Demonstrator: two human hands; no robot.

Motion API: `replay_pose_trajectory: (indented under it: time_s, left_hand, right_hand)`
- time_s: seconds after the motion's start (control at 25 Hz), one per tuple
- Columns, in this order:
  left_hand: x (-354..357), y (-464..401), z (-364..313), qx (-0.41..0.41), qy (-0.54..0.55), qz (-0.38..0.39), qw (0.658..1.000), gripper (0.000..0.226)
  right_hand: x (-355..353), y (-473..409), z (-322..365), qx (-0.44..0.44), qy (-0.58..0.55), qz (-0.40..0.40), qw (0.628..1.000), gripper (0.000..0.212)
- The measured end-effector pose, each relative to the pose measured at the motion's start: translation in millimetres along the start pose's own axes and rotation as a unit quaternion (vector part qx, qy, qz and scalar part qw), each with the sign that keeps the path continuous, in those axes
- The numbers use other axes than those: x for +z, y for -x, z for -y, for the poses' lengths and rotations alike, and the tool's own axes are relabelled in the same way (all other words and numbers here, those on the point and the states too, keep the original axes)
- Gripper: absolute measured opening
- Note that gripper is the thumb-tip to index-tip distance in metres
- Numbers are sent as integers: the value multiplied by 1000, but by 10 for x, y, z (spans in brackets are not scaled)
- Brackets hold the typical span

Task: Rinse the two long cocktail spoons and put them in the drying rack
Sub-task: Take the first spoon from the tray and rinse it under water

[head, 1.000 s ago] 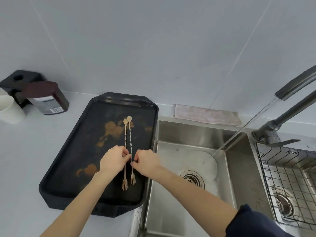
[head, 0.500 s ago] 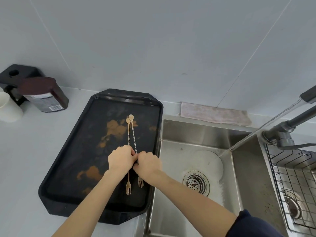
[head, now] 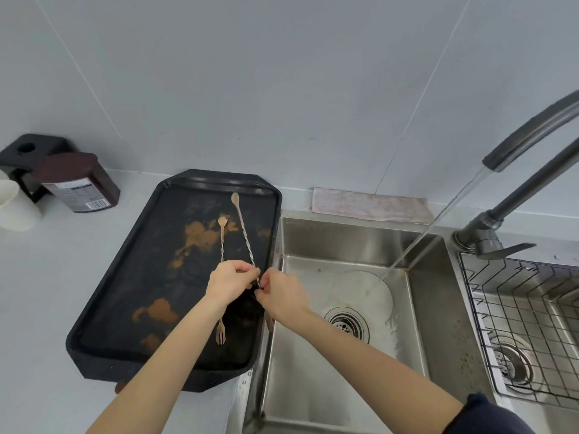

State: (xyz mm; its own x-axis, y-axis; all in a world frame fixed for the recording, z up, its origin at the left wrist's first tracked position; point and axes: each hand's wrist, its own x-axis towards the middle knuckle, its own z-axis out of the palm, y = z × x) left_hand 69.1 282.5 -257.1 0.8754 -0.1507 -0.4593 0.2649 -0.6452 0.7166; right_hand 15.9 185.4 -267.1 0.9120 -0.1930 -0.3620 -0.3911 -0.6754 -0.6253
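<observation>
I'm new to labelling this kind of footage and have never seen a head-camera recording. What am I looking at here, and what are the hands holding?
There is no machine: a person wears one wide-angle camera on the head, looking down at their own bare hands. The left hand and right hand are each closed on a long cocktail spoon, the shorter-looking left spoon and the tilted right spoon, over a stained black tray on the counter. Beside it is a steel sink with the faucet running. At far right a wire drying rack sits in a second basin. A cloth, a dark jar and a white cup stand behind.
</observation>
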Motion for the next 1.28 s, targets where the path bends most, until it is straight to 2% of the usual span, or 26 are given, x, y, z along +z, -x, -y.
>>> replay_pose_trajectory:
  time_s: [0.24, 0.48, 0.6, 0.88, 1.16, 1.28]
  left_hand:
    - [327, 369, -307, 55, 54, 45, 996, 6]
    - [897, 703, -570, 93, 60, 72, 991, 22]
    - [1180, 823, -703, 99, 87, 86, 988, 19]
    - [1682, 903, -1026, 117, 83, 97, 985, 7]
    - [1913, 821, -1422, 134, 75, 83, 985, 22]
    - [1892, 728, -1625, 150, 74, 71, 983, 14]
  right_hand:
    - [-337, 398, -379, 10, -87, -38, 995, 23]
    - [-643, 839, -929, 62, -131, -89, 985, 16]
    - [-793, 1018, -1187, 76, -132, -105, 983, 18]
    - [-1137, 1187, -1678, 78, -126, -104, 983, 21]
    - [-1322, 1083, -2040, 91, -144, -92, 981, 23]
    - [-1342, 1016, -2113, 94, -143, -82, 982, 21]
